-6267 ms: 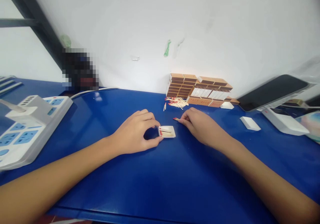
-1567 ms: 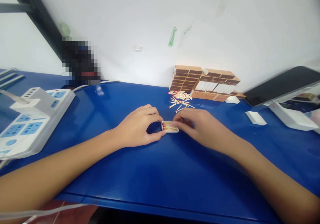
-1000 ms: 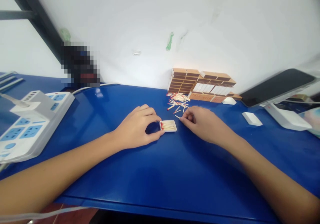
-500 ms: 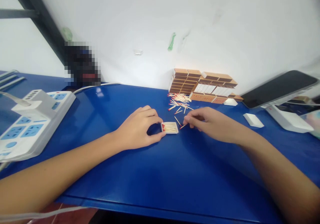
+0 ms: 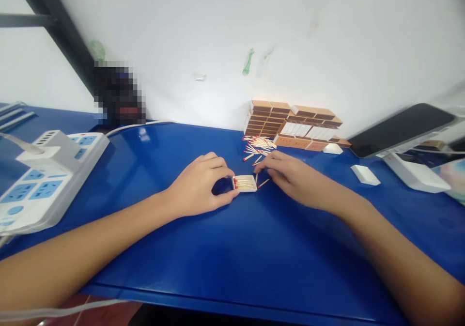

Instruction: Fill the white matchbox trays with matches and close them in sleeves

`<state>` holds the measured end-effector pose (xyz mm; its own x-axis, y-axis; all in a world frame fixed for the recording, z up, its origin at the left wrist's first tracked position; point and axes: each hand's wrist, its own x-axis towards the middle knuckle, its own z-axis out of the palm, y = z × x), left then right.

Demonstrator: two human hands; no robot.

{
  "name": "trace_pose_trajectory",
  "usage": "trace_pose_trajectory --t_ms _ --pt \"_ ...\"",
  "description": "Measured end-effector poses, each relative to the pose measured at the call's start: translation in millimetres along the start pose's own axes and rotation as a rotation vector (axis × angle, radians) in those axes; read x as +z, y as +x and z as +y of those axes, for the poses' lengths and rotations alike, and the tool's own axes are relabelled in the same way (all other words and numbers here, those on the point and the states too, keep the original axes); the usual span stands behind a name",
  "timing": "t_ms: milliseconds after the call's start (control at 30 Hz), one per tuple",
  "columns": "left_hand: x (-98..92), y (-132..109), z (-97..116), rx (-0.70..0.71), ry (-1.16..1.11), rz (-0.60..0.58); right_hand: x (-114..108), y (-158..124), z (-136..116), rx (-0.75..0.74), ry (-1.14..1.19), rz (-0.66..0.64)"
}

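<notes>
My left hand [image 5: 207,185] grips the left end of a small white matchbox tray [image 5: 255,190] between thumb and fingers. Several red-tipped matches [image 5: 245,184] lie side by side in that tray. Just to its right, my right hand [image 5: 290,176] reaches over the table with its forefinger and thumb apart. A loose match [image 5: 263,183] rests on the table below those fingertips. Another match [image 5: 256,177] stands out under the forefinger, partly covered by it. Beyond the hand is a loose pile of matches [image 5: 259,143].
Stacked matchboxes [image 5: 271,117] stand against the wall behind the pile. White pieces [image 5: 365,175] lie to the right, near a phone on a stand [image 5: 403,130]. At the left is a power strip [image 5: 54,185] with a charger and cable on the blue table [image 5: 232,263].
My right hand has moved left and slightly away from me. Its fingers have parted from the match they were at, which now lies on the table. My left hand keeps hold of the tray.
</notes>
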<state>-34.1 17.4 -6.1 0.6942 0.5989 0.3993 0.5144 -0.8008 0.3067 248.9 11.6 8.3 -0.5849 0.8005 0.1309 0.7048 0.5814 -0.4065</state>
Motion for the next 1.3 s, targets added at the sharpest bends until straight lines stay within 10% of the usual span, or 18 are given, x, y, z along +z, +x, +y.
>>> trace_pose_trajectory --t_ms 500,1067,1300 --pt "-1.2 2.0 1.0 0.005 -0.019 0.009 -10.8 -4.8 1.8 0.085 0.016 -0.087" --pt "0.6 -0.6 1.3 0.016 -0.002 0.01 -4.7 -0.4 -43.4 0.143 0.076 0.272" --pt "1.1 0.7 1.4 -0.062 0.016 0.065 29.5 11.2 -54.9 0.321 0.344 0.453"
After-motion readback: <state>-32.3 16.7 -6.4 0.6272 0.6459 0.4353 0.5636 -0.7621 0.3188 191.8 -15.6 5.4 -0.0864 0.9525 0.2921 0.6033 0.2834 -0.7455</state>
